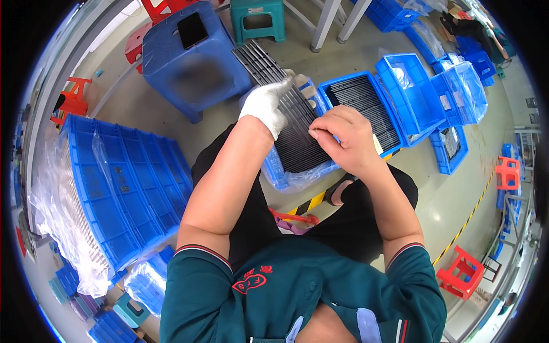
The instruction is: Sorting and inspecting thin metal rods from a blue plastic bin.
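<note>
My left hand, in a white glove, is closed around a bundle of long thin black strips. The bundle slants from upper left down toward my right hand. That bare hand is pinched at the bundle's lower end; whatever is between its fingertips is too small to make out. Beneath both hands stands a blue crate lined with clear plastic, with rows of black strips inside. A white-gloved shape shows behind the bundle, partly hidden.
To the right, another blue crate holds dark strips, beside stacked blue bins. A blue stool bears a black phone. Tall stacked blue crates stand at left. A red stool is at lower right.
</note>
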A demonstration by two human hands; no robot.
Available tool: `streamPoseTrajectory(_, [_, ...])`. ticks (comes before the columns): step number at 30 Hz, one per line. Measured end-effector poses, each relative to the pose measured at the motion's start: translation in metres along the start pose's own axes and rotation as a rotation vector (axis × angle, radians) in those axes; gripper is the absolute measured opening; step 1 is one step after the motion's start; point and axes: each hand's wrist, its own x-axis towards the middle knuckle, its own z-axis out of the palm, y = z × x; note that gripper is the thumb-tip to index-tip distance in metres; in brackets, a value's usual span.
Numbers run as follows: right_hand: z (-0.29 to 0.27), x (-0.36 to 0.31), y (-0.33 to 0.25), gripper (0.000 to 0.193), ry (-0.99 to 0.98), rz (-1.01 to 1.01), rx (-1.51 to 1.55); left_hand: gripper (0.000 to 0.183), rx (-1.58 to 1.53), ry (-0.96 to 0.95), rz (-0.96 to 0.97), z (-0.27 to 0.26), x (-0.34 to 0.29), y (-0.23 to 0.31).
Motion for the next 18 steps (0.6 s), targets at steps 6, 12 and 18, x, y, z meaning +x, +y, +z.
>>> streamPoseTrajectory(6, [0.0, 0.001, -0.012, 0.012, -0.028, -0.16, -0.219, 0.014, 0.013, -0.004, 0.022, 0.0, 0.0, -0.002])
streamPoseTrajectory(12, [0.004, -0.002, -0.008, 0.011, -0.086, -0.167, -0.297, 0.013, 0.023, 0.007, 0.032, 0.003, -0.002, -0.006])
streamPoseTrajectory(18, [0.003, -0.004, 0.007, 0.006, -0.023, 0.154, 0.044, 0.013, -0.07, -0.136, -0.018, 0.003, -0.004, 0.002])
